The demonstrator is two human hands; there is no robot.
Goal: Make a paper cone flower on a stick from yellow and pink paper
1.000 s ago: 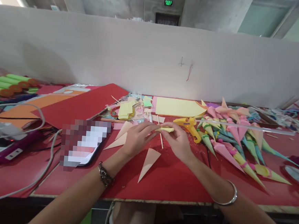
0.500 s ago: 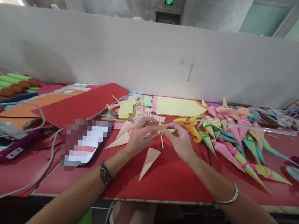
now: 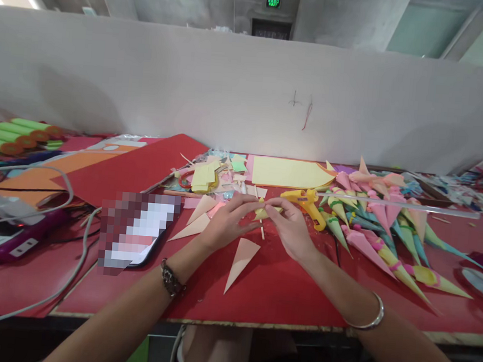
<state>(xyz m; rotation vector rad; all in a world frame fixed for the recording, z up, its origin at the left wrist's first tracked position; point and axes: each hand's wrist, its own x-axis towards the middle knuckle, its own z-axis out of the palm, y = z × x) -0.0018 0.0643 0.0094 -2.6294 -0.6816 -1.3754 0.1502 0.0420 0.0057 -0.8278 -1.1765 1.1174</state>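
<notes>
Between my two hands, above the red table (image 3: pixel 282 301), is a small piece of yellow paper (image 3: pixel 263 211). The fingertips of my left hand (image 3: pixel 230 220) pinch it from the left. My right hand (image 3: pixel 290 224) grips its other side with thumb and fingers. Beneath the paper lies a thin pale stick (image 3: pixel 262 231), partly covered by it. A peach paper wedge (image 3: pixel 241 262) rests on the table just below my hands. More peach wedges (image 3: pixel 194 226) lie left of my left hand. Right of my right hand is a yellow glue gun (image 3: pixel 308 206).
A phone (image 3: pixel 147 240) with a blurred screen lies at left, near a purple power strip (image 3: pixel 19 236) and a white cable (image 3: pixel 80 257). Several finished paper cones (image 3: pixel 370 249) are heaped at right. Yellow paper sheets (image 3: pixel 290 172) and scraps (image 3: pixel 205 176) lie behind my hands.
The yellow paper has turned slightly between my fingers, and my left fingers have shifted a little lower. Everything else on the table stays in place.
</notes>
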